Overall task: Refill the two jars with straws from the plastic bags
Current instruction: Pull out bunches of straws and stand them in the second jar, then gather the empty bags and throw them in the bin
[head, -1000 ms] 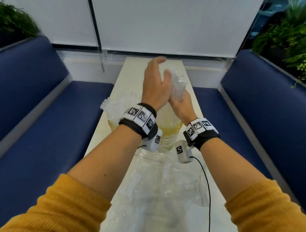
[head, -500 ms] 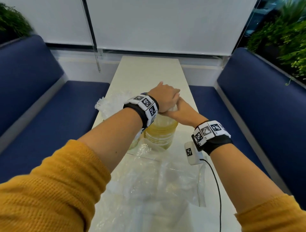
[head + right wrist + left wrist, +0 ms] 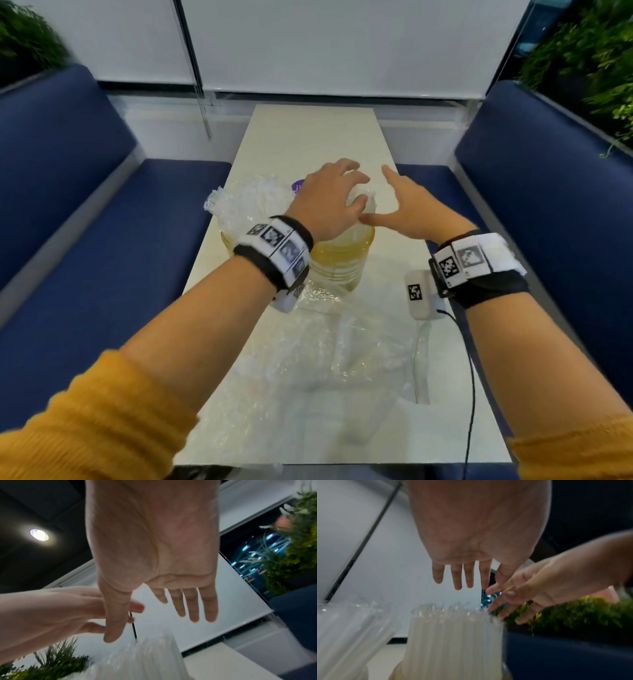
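Note:
Two yellowish jars stand mid-table. The right jar holds a packed bundle of clear straws, seen close in the left wrist view as upright straws. The left jar is mostly hidden behind my left wrist, and its straws lean out to the left. My left hand hovers just over the right jar's straws with its fingers spread and nothing in them. My right hand is beside it on the right, also open, its palm empty.
Crumpled empty plastic bags cover the near half of the white table. A purple round item sits behind the left jar. Blue benches flank the table. A black cable trails from my right wrist.
A second ago both hands held the straw bundle raised over the jar. Half a second ago they pressed down on it. Now they have lifted off and opened, with the straws standing in the jar.

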{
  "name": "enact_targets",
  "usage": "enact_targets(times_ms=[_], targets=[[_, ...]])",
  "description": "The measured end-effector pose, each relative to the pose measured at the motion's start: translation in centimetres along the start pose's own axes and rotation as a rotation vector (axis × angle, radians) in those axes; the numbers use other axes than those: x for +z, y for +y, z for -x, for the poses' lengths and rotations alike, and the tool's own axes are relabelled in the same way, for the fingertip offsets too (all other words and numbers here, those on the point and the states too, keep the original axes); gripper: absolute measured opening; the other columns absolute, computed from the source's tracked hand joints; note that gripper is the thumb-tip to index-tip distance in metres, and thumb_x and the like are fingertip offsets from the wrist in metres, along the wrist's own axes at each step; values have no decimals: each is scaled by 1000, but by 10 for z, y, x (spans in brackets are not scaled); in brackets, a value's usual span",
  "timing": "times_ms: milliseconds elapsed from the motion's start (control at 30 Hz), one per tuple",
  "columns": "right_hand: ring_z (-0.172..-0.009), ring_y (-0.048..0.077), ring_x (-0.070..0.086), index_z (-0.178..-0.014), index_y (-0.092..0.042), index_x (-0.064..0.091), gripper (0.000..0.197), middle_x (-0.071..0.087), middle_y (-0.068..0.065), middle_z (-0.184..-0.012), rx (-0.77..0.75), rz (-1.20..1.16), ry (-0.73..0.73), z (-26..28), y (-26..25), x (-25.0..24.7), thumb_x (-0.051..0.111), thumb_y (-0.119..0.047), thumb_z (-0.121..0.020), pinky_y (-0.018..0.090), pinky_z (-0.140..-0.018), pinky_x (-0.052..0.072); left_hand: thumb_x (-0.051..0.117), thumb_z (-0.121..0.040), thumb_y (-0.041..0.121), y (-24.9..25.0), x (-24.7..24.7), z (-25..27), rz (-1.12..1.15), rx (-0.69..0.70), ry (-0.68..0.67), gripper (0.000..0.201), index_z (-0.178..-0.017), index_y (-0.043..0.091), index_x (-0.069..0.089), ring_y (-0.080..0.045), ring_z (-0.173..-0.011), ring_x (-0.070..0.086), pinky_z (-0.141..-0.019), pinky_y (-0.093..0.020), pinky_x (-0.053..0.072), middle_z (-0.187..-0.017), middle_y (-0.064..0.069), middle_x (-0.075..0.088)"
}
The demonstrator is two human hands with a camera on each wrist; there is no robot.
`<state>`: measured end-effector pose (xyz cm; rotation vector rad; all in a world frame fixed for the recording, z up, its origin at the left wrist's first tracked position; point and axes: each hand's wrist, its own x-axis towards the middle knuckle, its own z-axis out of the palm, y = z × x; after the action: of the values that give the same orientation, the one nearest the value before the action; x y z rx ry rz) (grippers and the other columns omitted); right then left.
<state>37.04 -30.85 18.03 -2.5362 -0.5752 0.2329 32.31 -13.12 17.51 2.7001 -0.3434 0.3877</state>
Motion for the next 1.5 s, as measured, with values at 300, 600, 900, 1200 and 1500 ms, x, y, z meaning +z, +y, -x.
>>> enact_targets(times_ms=[300, 600, 900, 1200, 1500], targets=[[-71, 24, 68, -80, -12, 65, 86, 74, 5, -75, 514, 392, -16, 90, 37, 0, 37, -93, -72, 43, -79, 55, 50, -99, 37, -22, 18, 152, -4, -432, -48, 23, -113, 20, 57, -24, -92, 62, -75, -37, 51, -103, 0, 65], [-76, 24, 72, -107, -1, 64, 41, 77, 12, -83, 572, -365, -207, 123, 30, 73, 49, -38, -102, 32, -67, 53, 56, -101, 32, -50, 79, 186, 780, -866, -164, 46, -138, 7, 45, -26, -99, 70, -90, -39, 49, -112, -18, 71], [-50, 16, 58, -109, -18, 65, 30, 66, 6, -60, 219, -526, 337, 139, -16, 41, 59, -45, -96, 28, -53, 50, 41, -106, 23, -37, -24, 238, 417, -571, 393, 27, -81, 22, 48, -13, -53, 45, -52, -28, 40, -64, 5, 51], [-70, 26, 68, -147, -27, 33, 70, 69, 16, -95, -103, -647, -241, 122, -61, 87, 61, 6, -93, 29, -63, 58, 38, -105, 25, -63, 5, 322, 416, -908, 509, 32, -78, 9, 45, -19, -56, 42, -51, -38, 36, -69, -17, 57], [-124, 32, 51, -152, -16, 25, 80, 49, 15, -141, 14, 149, -298, 32, -42, 204, 67, -13, -85, 38, -99, 45, 44, -103, 36, -75, 36, 364, -152, -1103, -52, 33, -92, 12, 63, -29, -79, 58, -64, -33, 40, -104, -10, 61]])
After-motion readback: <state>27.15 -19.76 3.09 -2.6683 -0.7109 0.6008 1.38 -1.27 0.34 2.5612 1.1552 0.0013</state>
